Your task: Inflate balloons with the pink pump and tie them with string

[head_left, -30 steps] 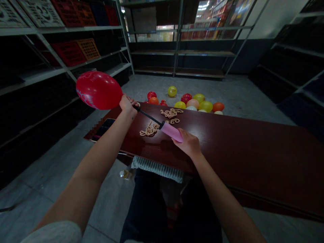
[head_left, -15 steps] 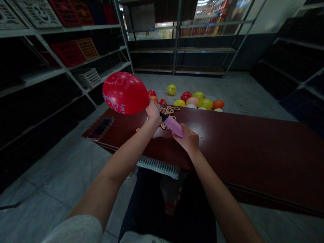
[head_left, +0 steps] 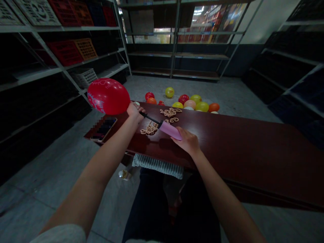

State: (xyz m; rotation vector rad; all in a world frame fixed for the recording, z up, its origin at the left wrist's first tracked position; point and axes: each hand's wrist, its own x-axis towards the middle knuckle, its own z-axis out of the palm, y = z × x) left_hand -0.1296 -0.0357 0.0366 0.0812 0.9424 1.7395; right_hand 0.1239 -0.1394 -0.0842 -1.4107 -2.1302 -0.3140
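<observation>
Red balloon [head_left: 108, 96] hangs above the table [head_left: 240, 141], left end, its neck pinched onto the rod [head_left: 149, 118] tip by the closed left hand [head_left: 135, 112]. Pink pump [head_left: 170, 130], drawn out, is gripped by the right hand [head_left: 187, 141]. Likely best: tight pinch, straight strokes.

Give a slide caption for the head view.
Left hand holds a red balloon on a pink pump gripped by the right hand, above a dark table.

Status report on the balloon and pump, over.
Left grip shut on balloon neck, balloon inflated. Right grip shut on pump, rod drawn out. Tan loops on table beneath, not blocking.
</observation>
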